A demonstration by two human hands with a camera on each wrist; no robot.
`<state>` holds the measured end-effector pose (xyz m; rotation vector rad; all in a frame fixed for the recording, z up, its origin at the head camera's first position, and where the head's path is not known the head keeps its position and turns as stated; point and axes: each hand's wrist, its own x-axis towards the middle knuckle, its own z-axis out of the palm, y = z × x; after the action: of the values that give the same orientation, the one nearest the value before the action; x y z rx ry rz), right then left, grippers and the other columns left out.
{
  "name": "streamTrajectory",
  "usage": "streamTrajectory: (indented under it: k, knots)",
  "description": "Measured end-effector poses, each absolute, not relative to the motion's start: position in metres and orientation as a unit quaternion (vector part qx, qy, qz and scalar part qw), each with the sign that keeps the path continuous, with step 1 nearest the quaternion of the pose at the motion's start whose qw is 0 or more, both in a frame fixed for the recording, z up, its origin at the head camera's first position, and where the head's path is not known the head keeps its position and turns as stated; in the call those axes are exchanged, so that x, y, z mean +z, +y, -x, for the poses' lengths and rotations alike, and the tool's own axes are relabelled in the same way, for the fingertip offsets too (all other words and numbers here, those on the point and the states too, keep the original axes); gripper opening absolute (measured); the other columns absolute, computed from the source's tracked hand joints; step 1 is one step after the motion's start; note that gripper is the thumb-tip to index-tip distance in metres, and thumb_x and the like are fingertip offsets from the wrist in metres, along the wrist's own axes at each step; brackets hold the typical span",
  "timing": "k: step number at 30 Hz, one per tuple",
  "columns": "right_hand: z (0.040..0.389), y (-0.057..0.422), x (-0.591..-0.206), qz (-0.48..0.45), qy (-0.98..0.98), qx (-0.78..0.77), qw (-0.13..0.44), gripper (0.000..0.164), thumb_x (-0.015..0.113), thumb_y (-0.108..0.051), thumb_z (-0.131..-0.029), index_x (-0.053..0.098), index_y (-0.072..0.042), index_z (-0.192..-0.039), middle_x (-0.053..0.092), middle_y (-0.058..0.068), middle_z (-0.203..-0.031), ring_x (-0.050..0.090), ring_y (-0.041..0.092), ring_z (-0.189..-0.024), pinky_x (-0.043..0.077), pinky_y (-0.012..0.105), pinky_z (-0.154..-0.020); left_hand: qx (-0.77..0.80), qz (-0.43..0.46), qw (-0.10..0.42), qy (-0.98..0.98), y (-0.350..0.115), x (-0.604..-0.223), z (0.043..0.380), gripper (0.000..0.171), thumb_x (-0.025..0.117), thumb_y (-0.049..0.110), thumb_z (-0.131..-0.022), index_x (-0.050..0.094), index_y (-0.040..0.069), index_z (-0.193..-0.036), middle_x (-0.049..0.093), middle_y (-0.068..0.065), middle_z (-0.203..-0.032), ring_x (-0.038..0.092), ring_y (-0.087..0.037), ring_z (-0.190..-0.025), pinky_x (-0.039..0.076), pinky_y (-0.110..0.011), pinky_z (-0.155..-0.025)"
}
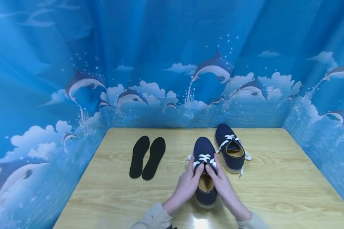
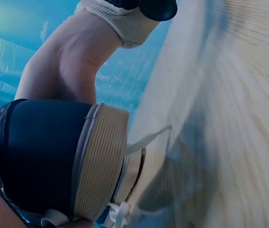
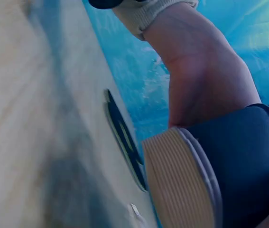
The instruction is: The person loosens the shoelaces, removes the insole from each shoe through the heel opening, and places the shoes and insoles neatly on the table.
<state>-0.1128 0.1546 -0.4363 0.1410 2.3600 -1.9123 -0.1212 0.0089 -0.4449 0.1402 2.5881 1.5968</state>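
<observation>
A navy canvas shoe [image 1: 203,146] with white laces points its toe away from me, between my two hands in the head view. My left hand [image 1: 187,183] grips its left side and my right hand [image 1: 222,184] its right. Both thumbs press at the tongue, just below the laces; the fingers lie along the sides. Tan lining shows inside the opening. In the left wrist view the shoe's dark heel [image 2: 44,156] and ribbed tan sole edge appear close up; the right wrist view shows the other side [image 3: 243,161]. Whether the sole touches the table I cannot tell.
A matching navy shoe [image 1: 236,163] with loose laces stands to the right and farther back. Two black insoles [image 1: 139,156] lie side by side on the left of the wooden table [image 1: 103,197]. A blue dolphin-print curtain [image 1: 149,47] hangs behind and at the sides.
</observation>
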Motion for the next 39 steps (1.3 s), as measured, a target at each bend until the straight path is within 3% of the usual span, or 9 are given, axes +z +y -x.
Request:
streamTrajectory:
  k: [6, 12, 20, 25, 28, 31, 34, 39]
  knots:
    - [0.118, 0.171, -0.422, -0.062, 0.759, -0.647, 0.043, 0.074, 0.046, -0.037, -0.108, 0.002, -0.017, -0.164, -0.006, 0.016, -0.169, -0.004, 0.04, -0.154, 0.002, 0.061, -0.122, 0.529, -0.066, 0.032, 0.846, 0.028, -0.435, 0.129, 0.077, 0.039, 0.057, -0.105, 0.037, -0.004, -0.152, 0.052, -0.027, -0.145, 0.053, -0.05, -0.128, 0.042, -0.062, -0.105]
    - [0.116, 0.194, -0.409, -0.084, 0.745, -0.661, 0.02, 0.07, 0.043, -0.037, -0.109, 0.001, -0.025, -0.164, -0.007, 0.012, -0.169, -0.007, 0.035, -0.155, 0.0, 0.058, -0.123, 0.506, -0.098, 0.035, 0.856, 0.052, -0.422, 0.135, 0.073, 0.038, 0.056, -0.106, 0.038, 0.001, -0.154, 0.055, -0.024, -0.143, 0.056, -0.047, -0.126, 0.045, -0.058, -0.103]
    - [0.113, 0.238, -0.391, -0.12, 0.695, -0.708, -0.043, 0.067, 0.039, -0.039, -0.109, 0.002, -0.023, -0.163, -0.003, -0.004, -0.17, -0.005, 0.013, -0.154, -0.002, 0.032, -0.125, 0.488, -0.157, 0.065, 0.856, 0.099, -0.401, 0.145, 0.069, 0.036, 0.054, -0.106, 0.032, 0.011, -0.159, 0.046, -0.008, -0.155, 0.05, -0.03, -0.137, 0.042, -0.044, -0.112]
    - [0.113, 0.267, -0.393, -0.175, 0.664, -0.725, -0.064, 0.067, 0.035, -0.045, -0.109, 0.003, -0.022, -0.163, -0.003, -0.005, -0.17, -0.001, 0.007, -0.152, 0.002, 0.022, -0.123, 0.485, -0.174, 0.093, 0.852, 0.13, -0.406, 0.148, 0.068, 0.038, 0.055, -0.105, 0.031, 0.013, -0.157, 0.048, 0.002, -0.154, 0.052, -0.022, -0.135, 0.043, -0.036, -0.109]
    - [0.109, 0.281, -0.4, -0.206, 0.651, -0.726, -0.079, 0.067, 0.033, -0.045, -0.109, 0.003, -0.022, -0.163, -0.003, -0.008, -0.169, -0.001, 0.004, -0.152, 0.003, 0.019, -0.122, 0.487, -0.181, 0.104, 0.848, 0.149, -0.414, 0.148, 0.06, 0.041, 0.053, -0.104, 0.036, 0.013, -0.148, 0.054, 0.009, -0.149, 0.054, -0.019, -0.132, 0.044, -0.033, -0.107]
    - [0.106, 0.295, -0.409, -0.223, 0.639, -0.73, -0.09, 0.067, 0.033, -0.044, -0.109, 0.002, -0.021, -0.163, -0.004, -0.01, -0.169, -0.003, 0.002, -0.151, 0.001, 0.017, -0.121, 0.496, -0.186, 0.113, 0.841, 0.166, -0.422, 0.147, 0.051, 0.045, 0.052, -0.103, 0.043, 0.016, -0.139, 0.062, 0.007, -0.139, 0.058, -0.016, -0.126, 0.046, -0.03, -0.103]
    - [0.106, 0.31, -0.417, -0.235, 0.644, -0.721, -0.096, 0.066, 0.03, -0.043, -0.109, -0.001, -0.018, -0.163, -0.007, -0.01, -0.169, -0.007, 0.002, -0.15, -0.003, 0.017, -0.12, 0.504, -0.199, 0.137, 0.829, 0.178, -0.432, 0.146, 0.055, 0.045, 0.052, -0.104, 0.045, 0.017, -0.146, 0.062, 0.002, -0.14, 0.058, -0.015, -0.127, 0.047, -0.028, -0.102]
    - [0.107, 0.332, -0.437, -0.248, 0.667, -0.7, -0.066, 0.066, 0.024, -0.045, -0.109, -0.005, -0.017, -0.162, -0.01, -0.002, -0.168, -0.012, 0.009, -0.151, -0.008, 0.025, -0.122, 0.511, -0.226, 0.195, 0.806, 0.189, -0.452, 0.145, 0.065, 0.038, 0.054, -0.106, 0.031, 0.018, -0.16, 0.047, 0.0, -0.154, 0.049, -0.016, -0.137, 0.042, -0.031, -0.11]
